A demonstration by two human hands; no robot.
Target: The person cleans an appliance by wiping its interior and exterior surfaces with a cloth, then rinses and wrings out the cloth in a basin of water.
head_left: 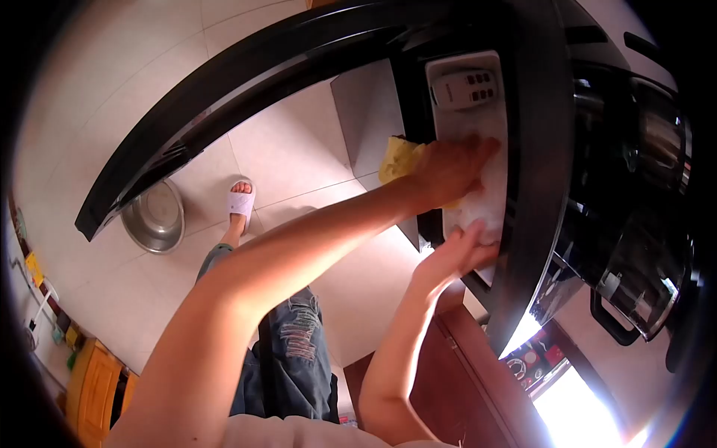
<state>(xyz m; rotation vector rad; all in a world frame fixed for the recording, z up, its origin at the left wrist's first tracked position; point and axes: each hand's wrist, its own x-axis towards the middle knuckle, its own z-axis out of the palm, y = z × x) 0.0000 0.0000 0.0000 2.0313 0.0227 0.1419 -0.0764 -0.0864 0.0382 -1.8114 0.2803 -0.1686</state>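
Observation:
My left hand point(455, 170) is in the long white recess point(470, 123) of a black appliance. A yellow cloth point(402, 158) is bunched under its palm and sticks out on the left side. Part of the cloth is hidden beneath the hand. Lower down, my right hand point(464, 252) rests at the bottom end of the white recess, thumb and fingers apart, with nothing visible in it. A light-coloured remote-like panel with dark buttons point(464, 89) lies at the top end of the recess.
A curved black panel point(246, 89) arches across the upper left. On the tiled floor sits a metal basin point(154, 216), near a foot in a slipper point(241, 201). Glass-lidded cookware point(642, 280) stands at the right. A reddish-brown cabinet point(441, 373) is below.

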